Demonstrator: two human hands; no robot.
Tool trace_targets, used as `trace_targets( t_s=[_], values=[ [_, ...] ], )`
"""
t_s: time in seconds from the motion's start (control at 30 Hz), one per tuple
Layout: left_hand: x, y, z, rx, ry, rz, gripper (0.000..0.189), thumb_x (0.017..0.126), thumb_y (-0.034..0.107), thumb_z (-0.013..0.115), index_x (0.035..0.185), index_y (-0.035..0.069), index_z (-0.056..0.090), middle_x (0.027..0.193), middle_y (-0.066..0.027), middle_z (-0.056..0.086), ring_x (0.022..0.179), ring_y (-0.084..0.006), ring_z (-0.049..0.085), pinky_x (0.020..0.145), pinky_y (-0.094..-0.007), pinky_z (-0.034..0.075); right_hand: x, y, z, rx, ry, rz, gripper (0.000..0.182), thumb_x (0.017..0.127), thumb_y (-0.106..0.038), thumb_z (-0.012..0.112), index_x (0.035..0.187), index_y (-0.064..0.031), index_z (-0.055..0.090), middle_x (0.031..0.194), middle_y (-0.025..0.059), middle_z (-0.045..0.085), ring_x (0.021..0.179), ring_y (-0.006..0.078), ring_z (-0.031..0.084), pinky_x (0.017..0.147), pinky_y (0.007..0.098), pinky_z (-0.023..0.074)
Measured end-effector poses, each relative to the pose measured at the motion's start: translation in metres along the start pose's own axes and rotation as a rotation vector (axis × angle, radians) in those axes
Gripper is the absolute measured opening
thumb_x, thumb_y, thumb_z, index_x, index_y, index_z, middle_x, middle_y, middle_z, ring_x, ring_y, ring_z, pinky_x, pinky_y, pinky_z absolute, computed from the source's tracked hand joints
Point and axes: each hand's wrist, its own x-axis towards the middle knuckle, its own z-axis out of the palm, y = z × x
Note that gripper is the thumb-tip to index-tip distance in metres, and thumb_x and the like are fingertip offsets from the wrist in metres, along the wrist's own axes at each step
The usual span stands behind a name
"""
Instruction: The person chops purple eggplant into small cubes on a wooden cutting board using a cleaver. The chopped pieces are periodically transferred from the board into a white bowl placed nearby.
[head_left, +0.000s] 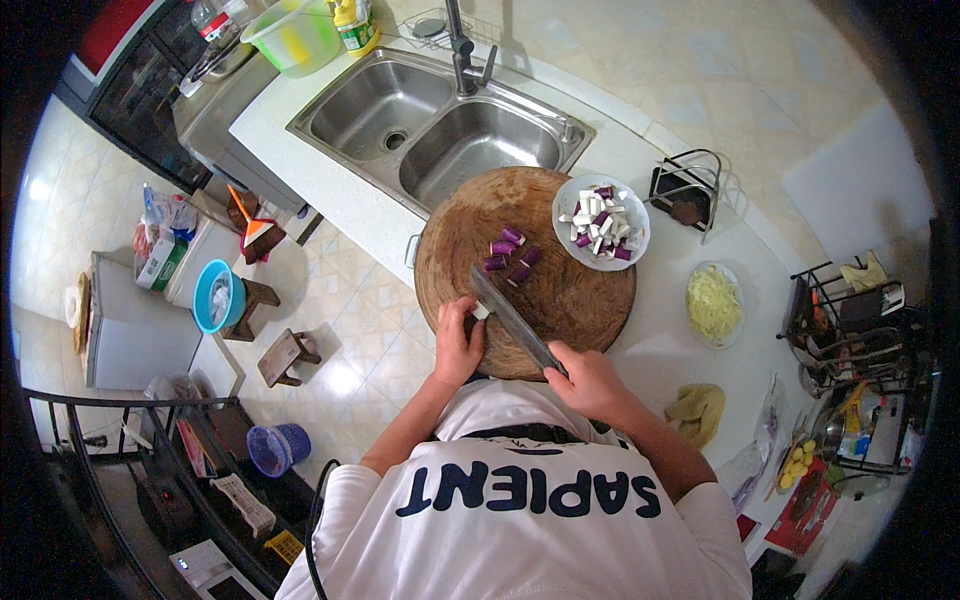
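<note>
My right hand (585, 379) grips the handle of a kitchen knife (514, 321), its long blade slanting up and left over a round wooden chopping board (465, 202). At the board's left front, my left hand (459, 337) pinches a small white cut piece (481, 310) with the fingertips, right beside the blade. Beyond the knife lie several purple-skinned chunks (510, 255), apparently eggplant. A white plate (564, 238) on the board's far right edge holds a heap of white and purple cut pieces (600, 217).
Behind the board is a double steel sink (420, 135) with a faucet (466, 67). To the right are a plate of pale green shreds (714, 304), a metal stand (684, 191), a yellowish cloth (696, 414) and a utensil rack (840, 322). Low stools (285, 360) stand on the floor at left.
</note>
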Motion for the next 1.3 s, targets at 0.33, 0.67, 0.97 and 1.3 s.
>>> trace_targets(
  t_s=[0.33, 0.67, 0.97, 1.3],
  values=[
    [0.003, 0.007, 0.001, 0.078, 0.000, -0.003, 0.040, 0.073, -0.006, 0.064, 0.110, 0.001, 0.052, 0.104, -0.0165, 0.056, 0.098, -0.0355, 0.051, 0.087, -0.0407, 0.043, -0.005, 0.001, -0.002, -0.053, -0.024, 0.006, 0.028, 0.083, -0.021, 0.060, 0.105, -0.0041, 0.054, 0.065, 0.0226, 0.060, 0.061, 0.0428, 0.060, 0.055, 0.0538, 0.0460],
    [0.010, 0.001, 0.006, 0.091, 0.029, 0.024, 0.043, 0.070, -0.007, 0.064, 0.111, 0.000, 0.051, 0.103, -0.0168, 0.056, 0.096, -0.0363, 0.051, 0.084, -0.0411, 0.044, -0.004, 0.003, -0.007, -0.067, -0.050, 0.019, 0.030, 0.083, -0.022, 0.059, 0.107, -0.0039, 0.053, 0.066, 0.0222, 0.060, 0.062, 0.0427, 0.061, 0.056, 0.0540, 0.0459],
    [0.009, -0.002, 0.006, 0.057, 0.040, 0.021, 0.043, 0.069, -0.010, 0.062, 0.110, 0.000, 0.051, 0.101, -0.0171, 0.056, 0.095, -0.0362, 0.052, 0.084, -0.0409, 0.044, -0.002, 0.004, -0.008, -0.053, -0.043, -0.022, 0.028, 0.083, -0.021, 0.059, 0.104, -0.0044, 0.052, 0.064, 0.0216, 0.060, 0.061, 0.0428, 0.060, 0.055, 0.0545, 0.0453],
    [0.008, -0.003, 0.007, 0.045, 0.024, 0.003, 0.043, 0.070, -0.010, 0.061, 0.110, 0.001, 0.050, 0.102, -0.0179, 0.055, 0.097, -0.0367, 0.052, 0.086, -0.0410, 0.043, 0.020, -0.002, -0.003, -0.081, -0.095, 0.014, 0.026, 0.085, -0.020, 0.056, 0.103, -0.0031, 0.050, 0.068, 0.0226, 0.061, 0.065, 0.0434, 0.061, 0.058, 0.0551, 0.0456]
  ],
)
